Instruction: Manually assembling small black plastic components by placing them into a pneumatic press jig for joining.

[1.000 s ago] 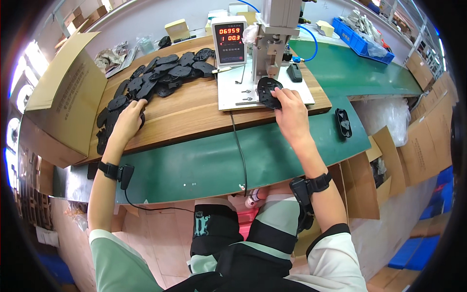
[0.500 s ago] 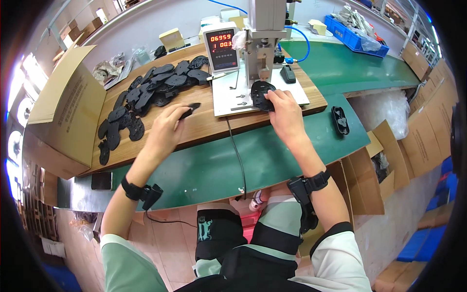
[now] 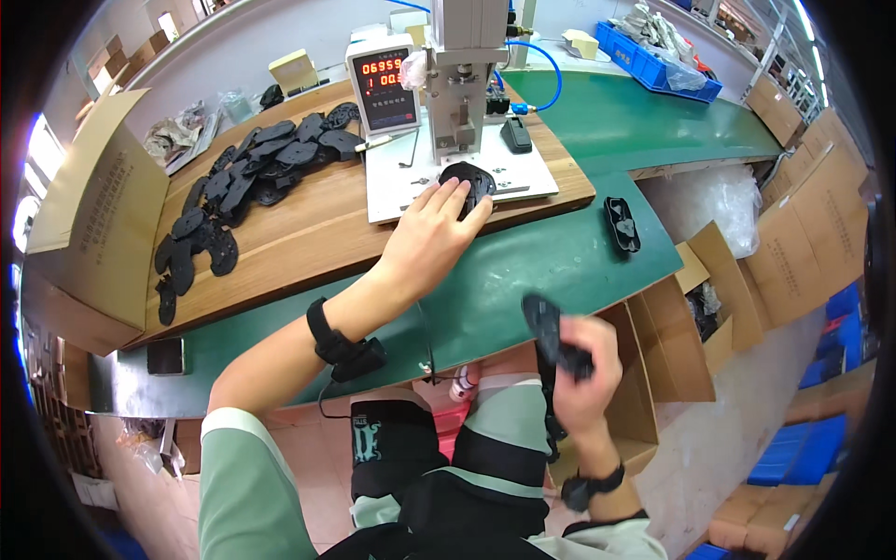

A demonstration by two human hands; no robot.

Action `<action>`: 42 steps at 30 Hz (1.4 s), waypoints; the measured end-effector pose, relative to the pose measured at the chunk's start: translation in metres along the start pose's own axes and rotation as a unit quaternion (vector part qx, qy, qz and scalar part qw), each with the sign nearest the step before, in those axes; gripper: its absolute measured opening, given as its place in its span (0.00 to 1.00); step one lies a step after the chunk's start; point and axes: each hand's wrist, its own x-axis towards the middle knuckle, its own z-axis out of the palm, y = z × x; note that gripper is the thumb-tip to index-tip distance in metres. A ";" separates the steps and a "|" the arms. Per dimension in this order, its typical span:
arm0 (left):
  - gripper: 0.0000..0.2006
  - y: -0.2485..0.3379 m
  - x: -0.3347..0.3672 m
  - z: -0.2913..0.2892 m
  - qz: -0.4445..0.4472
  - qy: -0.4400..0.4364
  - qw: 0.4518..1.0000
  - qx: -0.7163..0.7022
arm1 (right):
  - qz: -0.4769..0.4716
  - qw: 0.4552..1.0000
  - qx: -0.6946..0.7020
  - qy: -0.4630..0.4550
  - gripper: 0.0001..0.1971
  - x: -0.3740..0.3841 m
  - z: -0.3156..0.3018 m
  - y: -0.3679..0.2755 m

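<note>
My left hand (image 3: 427, 235) reaches over the white base plate of the press (image 3: 390, 177). Its fingers and thumb are on a rounded black plastic part (image 3: 480, 179), which sits in front of the press head. Lower right, my right hand (image 3: 590, 378) grips an oval black plastic part (image 3: 544, 322) above the bench's front edge, near an open carton. The right fingers are slightly blurred. A pile of similar black parts (image 3: 271, 159) lies on the wooden board to the left.
A counter box with a red display (image 3: 385, 89) stands beside the press. A black tray-like piece (image 3: 622, 226) lies on the green bench (image 3: 485, 280). A tall carton (image 3: 84, 224) flanks the board at left; an open carton (image 3: 639, 373) sits below the bench at right. A blue crate (image 3: 653, 65) stands behind.
My right hand has left the press and moved down toward me with a black part. My left hand has moved right from beside the pile onto the press base. The view has shifted slightly.
</note>
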 end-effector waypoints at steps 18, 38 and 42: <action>0.24 0.009 0.027 0.021 -0.048 -0.067 0.997 0.007 | 0.548 0.825 -0.095 -0.101 0.15 -0.400 -0.033 0.209; 0.20 0.009 0.018 0.029 -0.081 0.051 0.994 -0.044 | 0.052 0.997 0.008 -0.053 0.14 0.002 0.027 -0.002; 0.21 0.012 0.015 0.036 -0.102 0.076 0.992 -0.011 | -0.110 0.982 -0.119 -0.096 0.29 0.079 0.071 -0.009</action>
